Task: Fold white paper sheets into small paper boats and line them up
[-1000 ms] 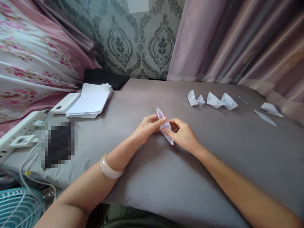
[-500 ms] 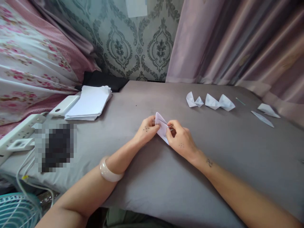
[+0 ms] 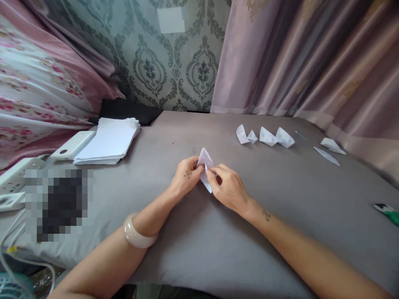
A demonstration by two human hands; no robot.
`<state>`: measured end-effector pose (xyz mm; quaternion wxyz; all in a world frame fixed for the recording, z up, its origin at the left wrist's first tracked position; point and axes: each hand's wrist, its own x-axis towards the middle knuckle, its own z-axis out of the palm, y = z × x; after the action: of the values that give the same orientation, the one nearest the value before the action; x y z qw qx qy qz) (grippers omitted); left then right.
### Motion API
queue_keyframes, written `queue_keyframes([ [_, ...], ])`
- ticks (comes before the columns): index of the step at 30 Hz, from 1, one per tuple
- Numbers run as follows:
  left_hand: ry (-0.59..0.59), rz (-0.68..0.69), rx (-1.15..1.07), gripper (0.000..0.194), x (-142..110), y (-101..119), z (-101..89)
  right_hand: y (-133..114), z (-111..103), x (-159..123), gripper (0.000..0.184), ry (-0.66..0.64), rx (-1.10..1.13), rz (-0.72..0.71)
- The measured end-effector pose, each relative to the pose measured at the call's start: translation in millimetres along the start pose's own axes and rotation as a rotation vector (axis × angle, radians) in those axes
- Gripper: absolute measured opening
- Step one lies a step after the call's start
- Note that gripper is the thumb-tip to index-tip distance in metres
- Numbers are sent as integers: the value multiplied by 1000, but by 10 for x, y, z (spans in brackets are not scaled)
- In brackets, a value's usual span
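A folded piece of white paper (image 3: pixel 205 158) is held just above the grey cloth surface, its pointed tip facing away from me. My left hand (image 3: pixel 187 174) pinches its left side, thumb on the near face. My right hand (image 3: pixel 229 185) is closed on its right side, thumb and forefinger at the middle fold. The fingers behind the paper are hidden. Beyond my right hand stand several small folded paper shapes (image 3: pixel 268 137).
A stack of white paper (image 3: pixel 104 139) lies at the left, beside a white box (image 3: pixel 67 145) and a power strip (image 3: pixel 17 174). At the right are paper pieces (image 3: pixel 326 156), a thin stick (image 3: pixel 300 135) and a green object (image 3: pixel 388 212). Curtains (image 3: pixel 264 62) hang behind.
The view has shifted slightly, bringing a green object in at the right edge. The paper's fold has spread a little, and my right thumb has come closer to my left thumb.
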<state>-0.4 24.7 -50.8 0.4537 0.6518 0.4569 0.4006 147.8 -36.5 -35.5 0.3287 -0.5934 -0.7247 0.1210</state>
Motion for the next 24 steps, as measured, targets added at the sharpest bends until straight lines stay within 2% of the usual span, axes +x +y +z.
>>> queue_keyframes([
  [4, -92, -83, -70, 18, 19, -47, -10, 44, 16, 18, 28, -11, 27, 37],
  [9, -128, -133, -79, 26, 6, -11, -4, 123, 35, 48, 21, -24, 118, 110],
  [14, -155, -166, -156, 20, 12, 51, -6, 134, -1, 55, 31, -64, 117, 146],
  [18, -152, -220, -198, 15, 17, 101, -8, 96, -45, 56, 34, -102, 132, 101],
  [24, -118, -217, -234, 32, -9, 138, -19, 64, -65, 59, 34, -93, 158, 61],
])
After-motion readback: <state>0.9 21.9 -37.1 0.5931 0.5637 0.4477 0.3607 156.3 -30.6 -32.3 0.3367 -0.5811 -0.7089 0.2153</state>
